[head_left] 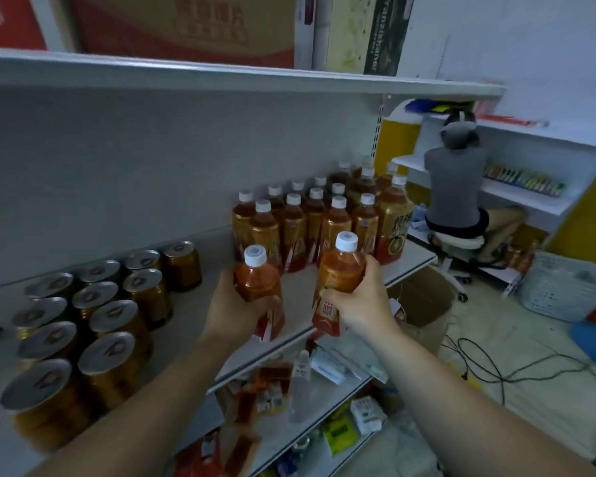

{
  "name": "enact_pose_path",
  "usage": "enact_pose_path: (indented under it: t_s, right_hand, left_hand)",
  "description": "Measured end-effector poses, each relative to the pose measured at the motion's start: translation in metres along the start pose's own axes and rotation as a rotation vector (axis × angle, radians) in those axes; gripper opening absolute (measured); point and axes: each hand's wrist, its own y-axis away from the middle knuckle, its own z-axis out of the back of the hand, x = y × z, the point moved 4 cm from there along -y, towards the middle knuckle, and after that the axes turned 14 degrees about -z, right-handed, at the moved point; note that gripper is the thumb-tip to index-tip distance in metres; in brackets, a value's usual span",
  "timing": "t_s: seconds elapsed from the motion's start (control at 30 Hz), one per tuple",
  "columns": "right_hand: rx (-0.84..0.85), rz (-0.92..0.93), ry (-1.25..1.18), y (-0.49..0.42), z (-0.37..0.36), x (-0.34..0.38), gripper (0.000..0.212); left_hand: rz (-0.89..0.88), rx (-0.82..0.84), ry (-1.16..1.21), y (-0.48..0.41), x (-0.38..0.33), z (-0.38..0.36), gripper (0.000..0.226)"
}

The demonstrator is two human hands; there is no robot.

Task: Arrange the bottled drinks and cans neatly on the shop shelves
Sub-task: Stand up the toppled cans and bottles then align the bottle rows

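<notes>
A: What's in shot? Quick.

B: Two bare hands over a grey shop shelf [193, 325]. Left hand [231, 311] wrapped round an amber tea bottle [258, 290], white cap up, base near the shelf front. Right hand [362, 301] gripping a second tea bottle [338, 277], also upright, tilted slightly left. Both grips closed on the bottle bodies; red-and-gold labels show below the fingers.

A: The 2 bottles touching?

B: No, apart, side by side. Whether either base sits on the shelf, can't tell.

A: Rest of the stock?

B: Behind the hands, a block of matching bottles [310, 218] w/ white caps, packed in rows at the shelf's right end, incl. a larger bottle [393, 225] at the right front corner. To the left, well apart from them, gold cans [97, 315] in two rows running front to back, silver tops up.

A: Above & below?

B: Red cartons [183, 25] on the upper shelf. Lower shelf [355, 383] holds mixed small packets and a clear bottle, blurred. An open cardboard box [424, 304] on the floor just right of the shelf.

A: Background?

B: A person in a grey top [455, 184], seated on a stool, back to camera, facing white shelving. White basket [561, 287] and black cables [516, 370] on the floor nearby.
</notes>
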Motion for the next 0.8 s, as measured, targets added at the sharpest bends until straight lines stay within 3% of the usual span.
enact_pose_path:
  t_s: [0.07, 0.17, 0.23, 0.5, 0.7, 0.8]
  right_hand:
    - [-0.005, 0.009, 0.026, -0.024, -0.004, -0.003, 0.084]
    - [0.009, 0.031, 0.037, -0.051, -0.008, -0.010, 0.081]
    - [0.010, 0.041, 0.051, -0.066, -0.010, -0.015, 0.082]
    - [0.030, 0.093, 0.096, -0.102, -0.010, -0.025, 0.093]
    - [0.010, 0.131, 0.080, -0.119, 0.001, -0.032, 0.097]
    - [-0.020, 0.149, 0.061, -0.130, 0.011, -0.037, 0.104]
  left_hand:
    - [-0.013, 0.035, 0.019, -0.017, 0.012, -0.013, 0.074]
    - [-0.008, 0.282, -0.038, -0.031, 0.027, -0.032, 0.112]
    - [-0.026, 0.342, -0.128, -0.035, 0.040, -0.040, 0.122]
    - [-0.132, 0.166, -0.131, -0.062, 0.056, -0.079, 0.098]
    - [-0.132, 0.197, -0.131, -0.080, 0.061, -0.105, 0.098]
    - [-0.087, 0.123, -0.162, -0.084, 0.061, -0.119, 0.096]
